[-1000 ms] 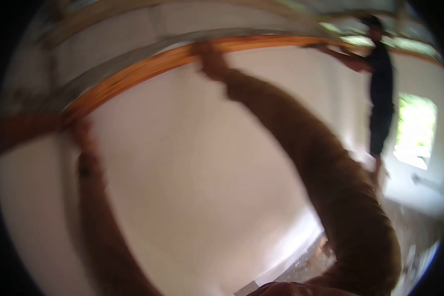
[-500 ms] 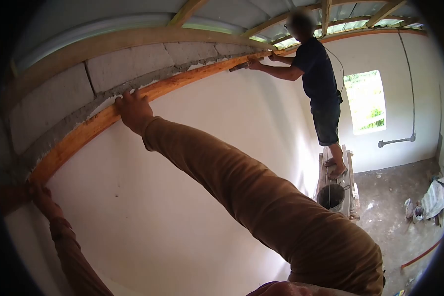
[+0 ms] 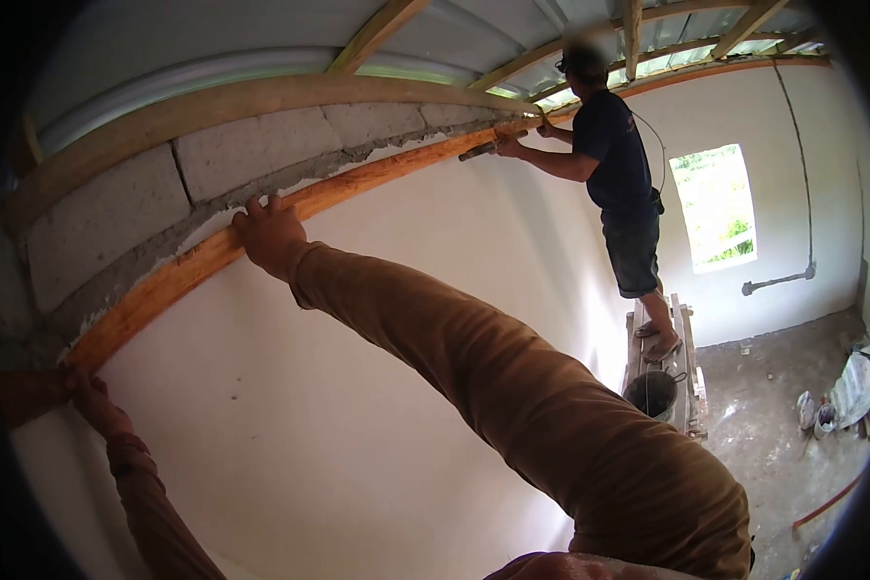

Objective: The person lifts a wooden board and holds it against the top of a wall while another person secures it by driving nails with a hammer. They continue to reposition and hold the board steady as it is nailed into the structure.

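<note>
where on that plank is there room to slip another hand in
Free: the long stretch of wooden plank between the right hand and the co-worker's hands, and the shorter stretch between the left hand and the right. Crowded: the far end, where the co-worker holds a tool against it.

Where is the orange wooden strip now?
Head view: the strip runs atop the white wall, under the grey blocks, left hand at its left end, right hand further along.

No text, label, brand, number or sign can be read anywhere in this view.
</note>
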